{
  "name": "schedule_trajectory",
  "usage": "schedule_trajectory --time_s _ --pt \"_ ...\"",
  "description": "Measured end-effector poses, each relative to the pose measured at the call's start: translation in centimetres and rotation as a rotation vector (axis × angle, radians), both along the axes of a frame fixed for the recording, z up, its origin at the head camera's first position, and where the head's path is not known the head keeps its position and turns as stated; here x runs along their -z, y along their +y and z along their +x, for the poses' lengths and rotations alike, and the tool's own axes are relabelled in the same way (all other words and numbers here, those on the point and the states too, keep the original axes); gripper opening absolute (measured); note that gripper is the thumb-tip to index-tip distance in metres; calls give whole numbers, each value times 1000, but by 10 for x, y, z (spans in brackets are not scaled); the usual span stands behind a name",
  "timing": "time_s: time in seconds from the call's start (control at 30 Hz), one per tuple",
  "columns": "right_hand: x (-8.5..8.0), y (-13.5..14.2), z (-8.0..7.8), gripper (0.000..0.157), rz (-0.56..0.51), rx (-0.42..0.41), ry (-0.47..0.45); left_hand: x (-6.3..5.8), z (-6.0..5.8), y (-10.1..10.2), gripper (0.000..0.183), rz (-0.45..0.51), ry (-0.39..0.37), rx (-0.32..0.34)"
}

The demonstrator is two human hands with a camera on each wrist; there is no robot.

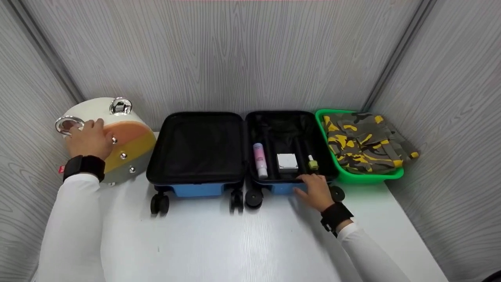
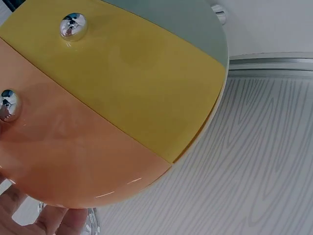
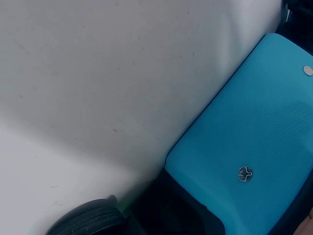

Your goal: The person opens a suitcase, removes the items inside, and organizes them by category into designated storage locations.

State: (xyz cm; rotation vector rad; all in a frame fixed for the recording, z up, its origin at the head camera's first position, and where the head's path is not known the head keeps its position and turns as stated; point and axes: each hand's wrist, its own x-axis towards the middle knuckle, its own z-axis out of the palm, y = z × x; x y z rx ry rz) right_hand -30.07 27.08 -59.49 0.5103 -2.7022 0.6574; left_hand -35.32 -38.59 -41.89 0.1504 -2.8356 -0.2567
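An open blue suitcase (image 1: 199, 190) with black lining lies flat, both halves facing up. In its right half are a pink and white bottle (image 1: 260, 158), a white box (image 1: 287, 161) and a small green bottle (image 1: 312, 163). My right hand (image 1: 316, 191) grips the near rim of that half, fingers over the edge and thumb on the blue side. At the left stands a round drawer box (image 1: 135, 147) with orange, yellow and grey fronts and silver knobs. My left hand (image 1: 89, 141) holds its upper edge, fingers on top beside a chrome ring, thumb near the orange front's knob.
A green basket (image 1: 362, 178) with folded camouflage clothing (image 1: 358, 143) stands against the suitcase's right side. Black wheels (image 1: 159, 203) jut from the suitcase's near side. Grey wood-grain walls (image 1: 219, 55) enclose the white table (image 1: 219, 243) at the back and sides.
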Motion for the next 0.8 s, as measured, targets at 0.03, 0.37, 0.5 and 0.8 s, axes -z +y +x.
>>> schedule_trajectory --time_s 0.03,0.37,0.5,0.8 --pt "0 0 0 39 1 3 -3 0 3 2 53 -9 8 1" --pt "0 -1 0 39 12 15 -10 2 33 21 45 -94 87 37" --pt "-2 -2 -1 39 5 -1 -4 -1 44 22 45 -120 76 56" --pt "-1 -1 -2 38 6 8 0 -9 47 17 66 80 205 -57"
